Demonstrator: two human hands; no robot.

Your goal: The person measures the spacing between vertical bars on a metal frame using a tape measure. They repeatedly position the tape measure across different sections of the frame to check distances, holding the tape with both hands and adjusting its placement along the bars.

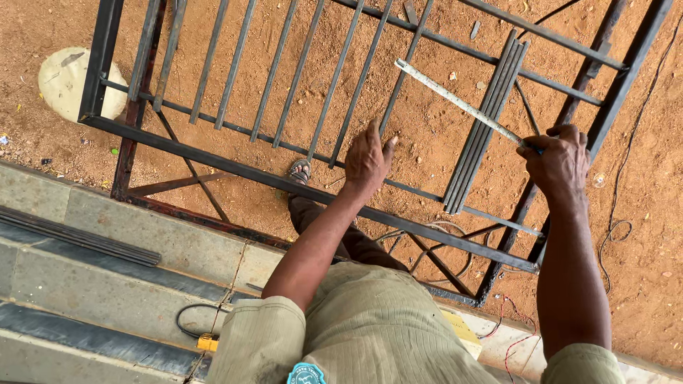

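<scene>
A dark metal gate frame (235, 168) with several upright bars lies raised over red dirt. My left hand (367, 161) rests on one of the bars near the frame's lower rail, fingers spread, holding nothing. My right hand (558, 159) grips the end of a long thin metal ruler (455, 99), which slants up and to the left over the frame. A bundle of loose dark rods (486, 121) lies across the frame between my two hands.
Concrete steps (107, 284) run along the lower left, with flat dark strips (78, 238) on them. A black cable with a yellow plug (206, 343) lies on the steps. Wires (619, 227) trail over the dirt at right. My sandalled foot (299, 171) shows under the frame.
</scene>
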